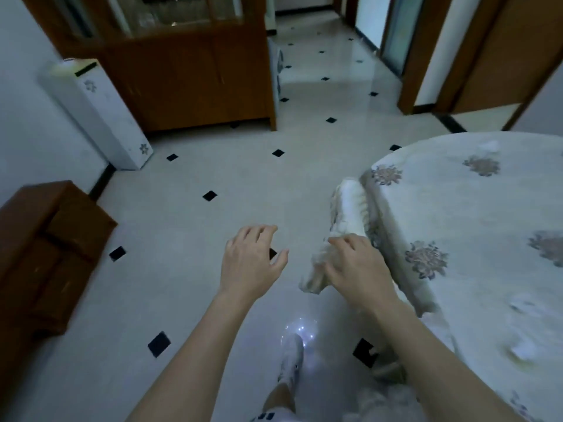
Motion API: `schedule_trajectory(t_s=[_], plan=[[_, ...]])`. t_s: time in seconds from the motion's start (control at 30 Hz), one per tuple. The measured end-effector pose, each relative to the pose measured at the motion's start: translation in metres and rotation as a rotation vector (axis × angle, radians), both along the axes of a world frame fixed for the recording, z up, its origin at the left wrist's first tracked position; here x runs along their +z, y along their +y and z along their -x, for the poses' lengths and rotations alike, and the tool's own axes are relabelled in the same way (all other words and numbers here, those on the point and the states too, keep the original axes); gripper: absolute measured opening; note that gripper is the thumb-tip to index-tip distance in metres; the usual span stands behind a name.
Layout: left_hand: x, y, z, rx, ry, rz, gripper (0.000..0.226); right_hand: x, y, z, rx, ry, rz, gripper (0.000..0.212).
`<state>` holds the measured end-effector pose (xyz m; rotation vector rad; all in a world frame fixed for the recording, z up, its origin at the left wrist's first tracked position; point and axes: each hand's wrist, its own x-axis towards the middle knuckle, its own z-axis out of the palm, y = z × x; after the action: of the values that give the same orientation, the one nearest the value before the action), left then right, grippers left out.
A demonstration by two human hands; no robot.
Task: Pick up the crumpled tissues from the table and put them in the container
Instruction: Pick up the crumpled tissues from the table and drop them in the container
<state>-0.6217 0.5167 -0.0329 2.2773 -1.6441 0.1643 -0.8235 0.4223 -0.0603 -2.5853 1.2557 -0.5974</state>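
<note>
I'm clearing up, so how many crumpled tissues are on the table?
3 tissues on the table: one at the far edge, one blurred at mid-right, one nearer you. More may lie beyond the frame.

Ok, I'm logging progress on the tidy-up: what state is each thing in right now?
left hand: open, holding nothing.
right hand: on a whitish object, grip unclear.
crumpled tissues: lying on the table, not yet picked up.

Dim, bluish indoor light; the brightest patch is glare on the floor [320, 83] at upper centre. Motion blur softens everything, and wide-angle distortion bends the edges.
</note>
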Motion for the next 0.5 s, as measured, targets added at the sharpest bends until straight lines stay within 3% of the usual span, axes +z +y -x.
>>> schedule_trajectory(t_s=[0.27,0.5], plan=[[0.003,-0.188,0.014,-0.438,0.042,-0.01,0.053,0.015,-0.103,0.026,-0.364,0.088,-0.023,0.037],[-0.002,-0.283,0.093,-0.839,0.114,-0.042,0.047,0.021,-0.119,0.093,-0.758,0.061,-0.057,0.042]])
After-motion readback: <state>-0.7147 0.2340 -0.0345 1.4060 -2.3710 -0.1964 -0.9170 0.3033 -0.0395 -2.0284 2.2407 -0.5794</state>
